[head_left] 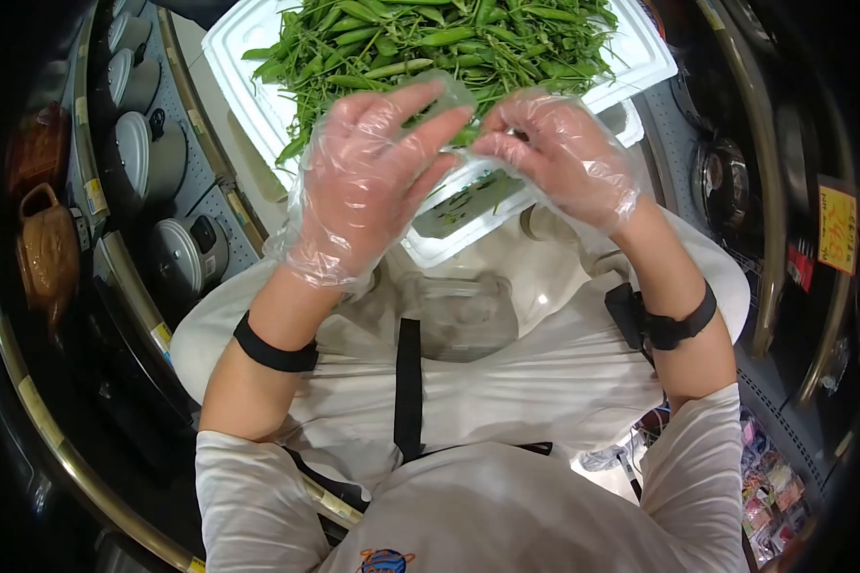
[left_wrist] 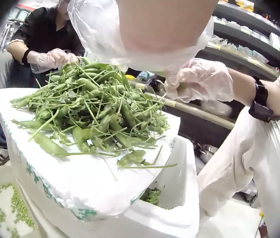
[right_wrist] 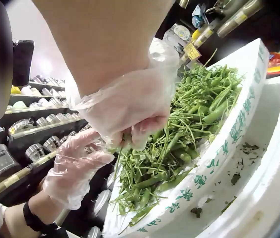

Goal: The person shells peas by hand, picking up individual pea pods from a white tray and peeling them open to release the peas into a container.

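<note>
Both hands wear clear plastic gloves and are close together over a heap of green pea pods [head_left: 449, 38] with stems. My right hand [head_left: 559, 153] has curled fingers and pinches a small green pea pod [right_wrist: 126, 136], mostly hidden by the fingers. My left hand [head_left: 368, 177] is beside it, fingers extended towards the right hand, with its fingertips near the pod. In the right wrist view, the left hand [right_wrist: 75, 163] shows its thumb and fingers apart. The heap lies on a white foam lid [left_wrist: 75, 178] with green lettering.
Below the lid stands a white foam box [left_wrist: 179, 198] with green scraps inside. A tray [left_wrist: 33, 225] of shelled peas is at lower left. Across the heap sits another person [left_wrist: 45, 44] with gloved hands. Shelves of pots [head_left: 148, 158] flank both sides.
</note>
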{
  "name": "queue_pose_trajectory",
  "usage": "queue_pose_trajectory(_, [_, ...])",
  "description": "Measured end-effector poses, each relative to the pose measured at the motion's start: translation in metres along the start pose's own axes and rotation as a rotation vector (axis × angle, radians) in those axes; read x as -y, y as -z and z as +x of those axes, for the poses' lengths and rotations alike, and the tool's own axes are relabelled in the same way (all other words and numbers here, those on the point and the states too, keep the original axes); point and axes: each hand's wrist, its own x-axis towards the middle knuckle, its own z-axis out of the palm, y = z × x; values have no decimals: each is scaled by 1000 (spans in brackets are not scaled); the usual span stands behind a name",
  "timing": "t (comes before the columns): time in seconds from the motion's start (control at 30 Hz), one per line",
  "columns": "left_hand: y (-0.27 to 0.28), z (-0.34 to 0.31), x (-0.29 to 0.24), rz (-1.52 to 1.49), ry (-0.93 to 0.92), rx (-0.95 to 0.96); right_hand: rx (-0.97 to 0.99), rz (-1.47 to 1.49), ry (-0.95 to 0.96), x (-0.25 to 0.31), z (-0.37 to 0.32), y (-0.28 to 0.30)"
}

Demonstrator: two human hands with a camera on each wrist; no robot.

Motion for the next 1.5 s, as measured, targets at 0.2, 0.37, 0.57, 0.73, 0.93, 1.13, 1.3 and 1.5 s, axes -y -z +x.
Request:
queue_pose_trajectory(0.2, [-9, -3, 6, 3, -147, -14, 204, 435, -199, 1, -5, 4])
queue_pose_trajectory(0.37, [-10, -4, 7, -19, -106, -28, -35, 291, -18, 0, -7, 0])
queue_pose_trajectory(0.57, [-7, -6, 2, -77, -24, 63, -195, -134, 307, -5, -6, -10])
queue_pose_trajectory(0.73, [-7, -15, 4, -123, -36, 48, -237, -34, 248, 8, -6, -19])
queue_pose_trajectory(0.93, [-1, -21, 7, -150, -6, 89, -183, -49, 227, 15, 0, -24])
queue_pose_trajectory(1.13, [-3, -31, 9, -91, -46, -17, -128, 178, 0, 25, 2, -33])
queue_pose_trajectory(1.3, [9, -28, 2, -118, 7, -22, -33, 680, -234, 22, 4, -36])
queue_pose_trajectory(1.5, [10, -25, 5, -365, 248, -116, 9, 1002, -376, 17, 6, -34])
